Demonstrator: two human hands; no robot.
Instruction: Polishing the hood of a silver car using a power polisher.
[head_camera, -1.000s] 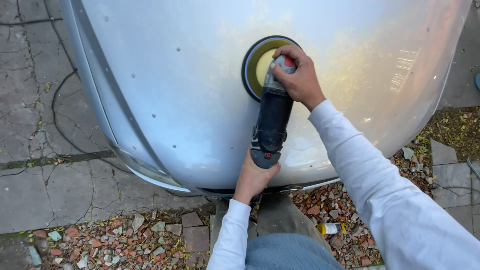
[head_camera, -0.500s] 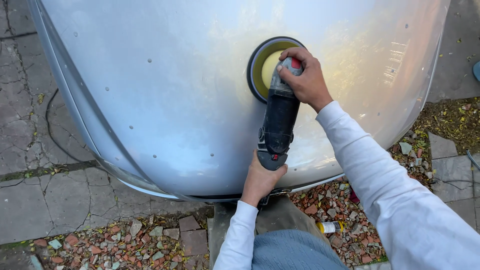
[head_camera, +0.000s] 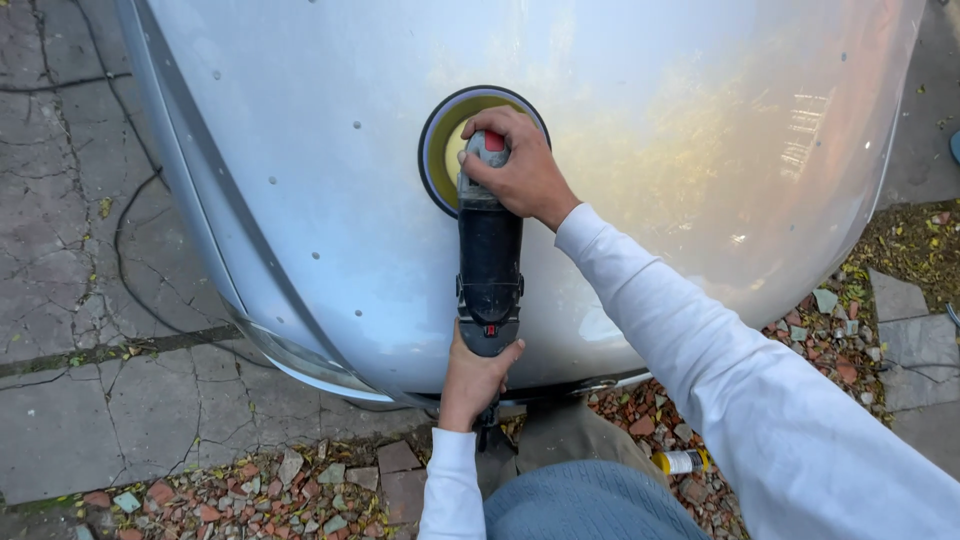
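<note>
A black power polisher (head_camera: 489, 268) lies against a curved, shiny silver metal shell (head_camera: 330, 190) dotted with rivets. Its round yellow pad (head_camera: 447, 150) presses flat on the metal. My right hand (head_camera: 517, 168) grips the grey head of the polisher, right over the pad. My left hand (head_camera: 475, 378) holds the rear end of the polisher's body from below. Both arms wear white sleeves.
Cracked stone paving (head_camera: 70, 300) lies to the left, with a black cable (head_camera: 125, 250) running across it. Broken red brick rubble (head_camera: 240, 490) covers the ground below the shell. A small yellow-capped tube (head_camera: 682, 461) lies near my knee. Grey slabs (head_camera: 915, 340) sit at the right.
The polisher and both hands have shifted slightly across the shell, and the tool now points straight up rather than tilted.
</note>
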